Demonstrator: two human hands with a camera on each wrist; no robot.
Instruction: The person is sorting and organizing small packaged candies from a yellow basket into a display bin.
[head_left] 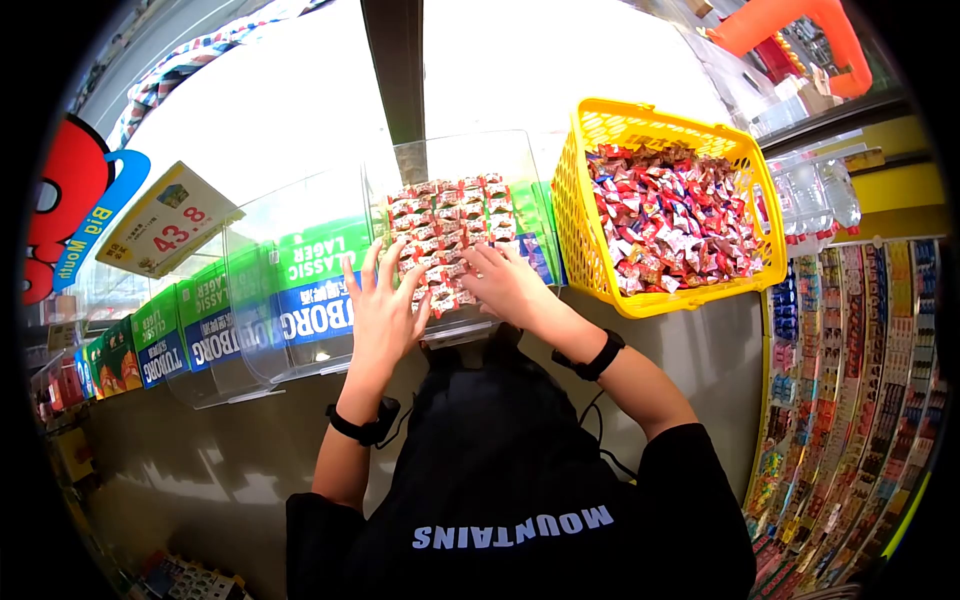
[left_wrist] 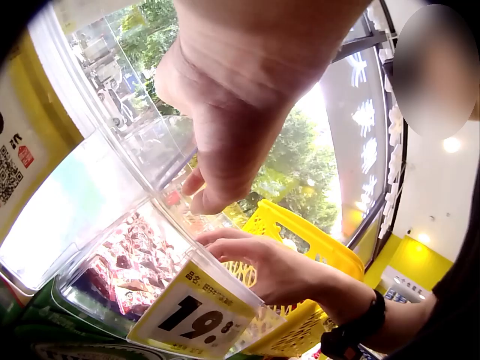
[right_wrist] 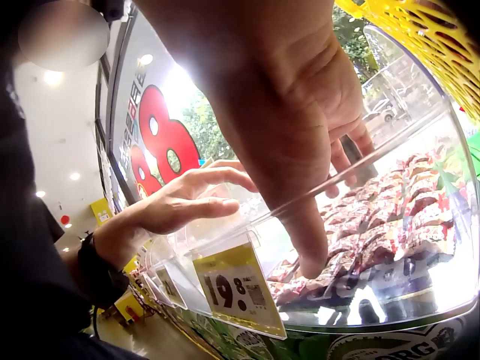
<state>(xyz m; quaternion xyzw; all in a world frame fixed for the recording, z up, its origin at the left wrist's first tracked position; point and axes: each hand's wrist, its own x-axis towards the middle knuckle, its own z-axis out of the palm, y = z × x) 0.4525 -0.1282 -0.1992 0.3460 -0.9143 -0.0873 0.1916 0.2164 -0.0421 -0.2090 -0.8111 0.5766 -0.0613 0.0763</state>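
Note:
Red-and-white wrapped candies (head_left: 450, 215) lie in neat rows inside a clear plastic bin (head_left: 480, 150). My left hand (head_left: 385, 305) reaches over the bin's near left side with its fingers spread, the fingertips at the left edge of the rows. From the right comes my right hand (head_left: 515, 290), its fingertips on the near right candies. In the right wrist view its thumb (right_wrist: 304, 244) points straight down at the candies, well apart from the other fingers. The left wrist view hides most of the left fingers behind the hand's own back.
A yellow basket (head_left: 570, 235) heaped with loose wrapped candies (head_left: 675, 220) stands right of the bin. More clear bins (head_left: 250, 300) over green-and-blue beer cartons (head_left: 210, 325) run left. A price tag (right_wrist: 240, 292) hangs on the bin's front. Packed shelves (head_left: 850, 400) stand at right.

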